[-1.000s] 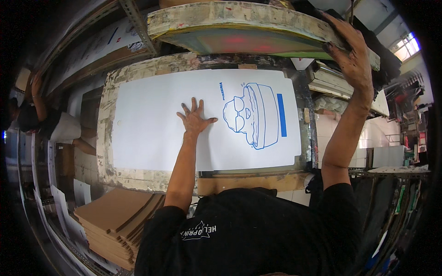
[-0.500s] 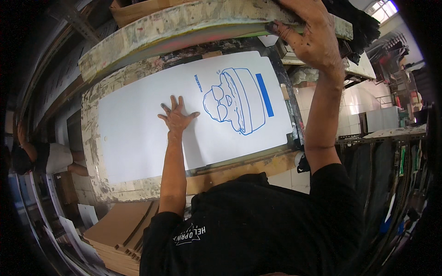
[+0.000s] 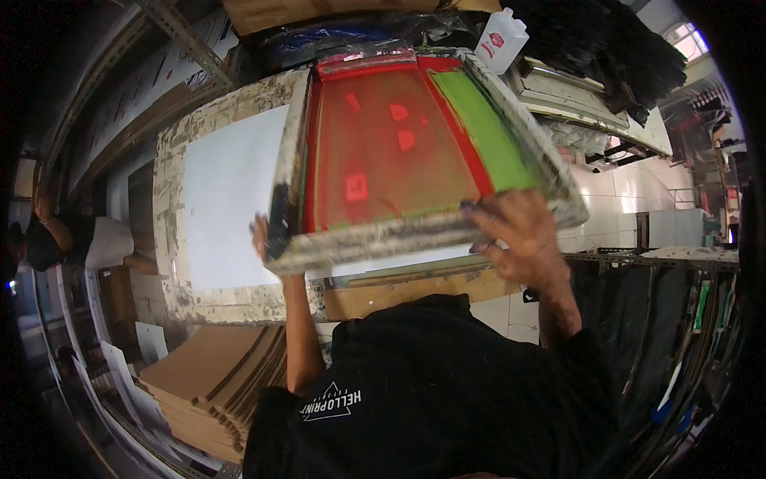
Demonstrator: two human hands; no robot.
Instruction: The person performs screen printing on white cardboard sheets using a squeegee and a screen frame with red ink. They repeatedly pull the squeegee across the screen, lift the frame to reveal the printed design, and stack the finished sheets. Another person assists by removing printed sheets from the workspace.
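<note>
A wooden screen-printing frame [image 3: 399, 233] with red and green stained mesh slopes above the worn printing table [image 3: 171, 239]. My right hand [image 3: 523, 235] is closed on its near rail, towards the right, with dark-stained fingertips. My left hand [image 3: 260, 238] reaches behind the near left corner of the frame. Its fingers show stretched out past that corner, and the palm is hidden. Under the frame lies a white sheet [image 3: 227, 191], its left part bare and most of its right part covered. A narrow red-smeared strip [image 3: 367, 62] sits at the far end of the frame.
A white plastic bottle [image 3: 501, 41] stands behind the frame, beside a pile of black material [image 3: 594, 52]. Brown cardboard sheets [image 3: 203, 379] are stacked at lower left. Metal racks flank the table. Another person [image 3: 104, 239] is at the far left.
The frame has swung down from nearly upright over the sheet, hiding its blue printed drawing. My right hand came down and nearer with it. My left hand shifted slightly left and nearer.
</note>
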